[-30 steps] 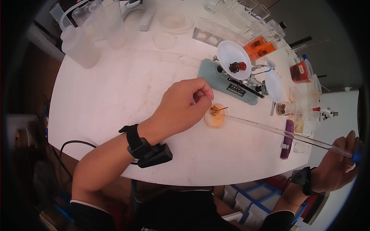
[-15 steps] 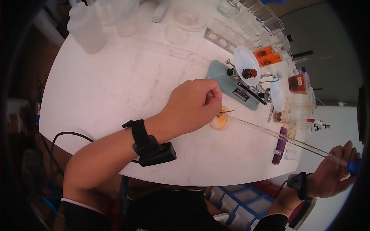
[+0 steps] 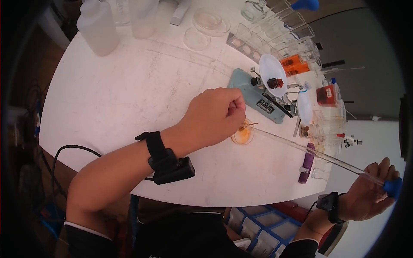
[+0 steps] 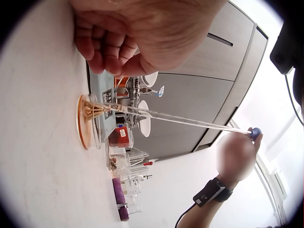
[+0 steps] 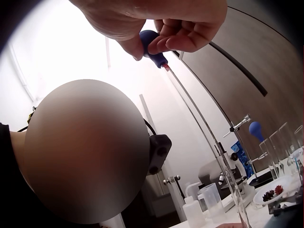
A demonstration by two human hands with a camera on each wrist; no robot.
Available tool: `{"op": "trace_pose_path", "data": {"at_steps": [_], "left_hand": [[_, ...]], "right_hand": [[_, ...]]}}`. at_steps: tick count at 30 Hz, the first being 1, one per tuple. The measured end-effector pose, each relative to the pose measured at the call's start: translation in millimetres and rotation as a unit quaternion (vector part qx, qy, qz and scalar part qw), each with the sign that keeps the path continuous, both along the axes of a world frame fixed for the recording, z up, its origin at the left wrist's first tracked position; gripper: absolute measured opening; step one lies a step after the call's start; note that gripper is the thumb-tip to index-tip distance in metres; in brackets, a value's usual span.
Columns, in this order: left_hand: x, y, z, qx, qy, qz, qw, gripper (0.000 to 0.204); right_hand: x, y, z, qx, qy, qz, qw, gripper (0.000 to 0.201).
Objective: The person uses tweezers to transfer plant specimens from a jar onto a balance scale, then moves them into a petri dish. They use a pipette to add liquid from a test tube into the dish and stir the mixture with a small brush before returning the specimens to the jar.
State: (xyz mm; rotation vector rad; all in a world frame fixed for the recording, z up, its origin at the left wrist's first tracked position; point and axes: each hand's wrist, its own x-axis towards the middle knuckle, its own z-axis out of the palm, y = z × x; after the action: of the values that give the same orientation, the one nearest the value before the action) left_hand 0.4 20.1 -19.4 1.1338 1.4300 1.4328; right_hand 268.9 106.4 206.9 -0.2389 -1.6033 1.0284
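In the head view my right hand (image 3: pixel 368 189) is raised at the far right and pinches the blue rubber bulb (image 3: pixel 392 189) of a long glass pipette (image 3: pixel 309 150). The pipette slants down to the left, its lower end over a small round glass dish (image 3: pixel 241 137) holding something yellow-orange. Thin brown sticks (image 4: pixel 93 110) lie bunched in that dish, close against the pipette's tip in the left wrist view. Right beside the dish my left hand (image 3: pixel 215 116) has its fingers curled in toward the thumb. Nothing shows between them, and the pipette passes below the hand.
Behind the dish stands a green balance (image 3: pixel 241 84) with dark red clumps (image 3: pixel 275 83) on one white pan. A rack of glass tubes (image 3: pixel 247 49) stands at the back, a purple roll (image 3: pixel 307 163) on the right, and a plastic bottle (image 3: pixel 98 34) at the back left.
The head view has shifted slightly, bringing a second blue bulb into sight at the top. Both hands keep nearly the same pose, with the pipette still at the dish.
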Motion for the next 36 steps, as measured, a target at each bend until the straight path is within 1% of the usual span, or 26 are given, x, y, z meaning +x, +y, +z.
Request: {"op": "trace_pose_path", "data": {"at_steps": [7,16,31,36], "left_hand": [[0,0,1,0.002,0.008,0.002,1.000,0.007],[0,1,1,-0.004,-0.006,-0.002,1.000,0.005],[0,1,0,0.003,0.007,0.000,1.000,0.005],[-1,0,0,-0.003,0.004,-0.006,1.000,0.006]], "right_hand": [[0,0,-2,0.020,-0.021,-0.019,0.999,0.055],[-6,2,-10,0.030,-0.038,-0.027,0.998,0.060],[-2,-1,-11,0.032,-0.037,-0.030,0.998,0.066],[1,-4,-12,0.044,-0.052,-0.062,0.996,0.068]]}}
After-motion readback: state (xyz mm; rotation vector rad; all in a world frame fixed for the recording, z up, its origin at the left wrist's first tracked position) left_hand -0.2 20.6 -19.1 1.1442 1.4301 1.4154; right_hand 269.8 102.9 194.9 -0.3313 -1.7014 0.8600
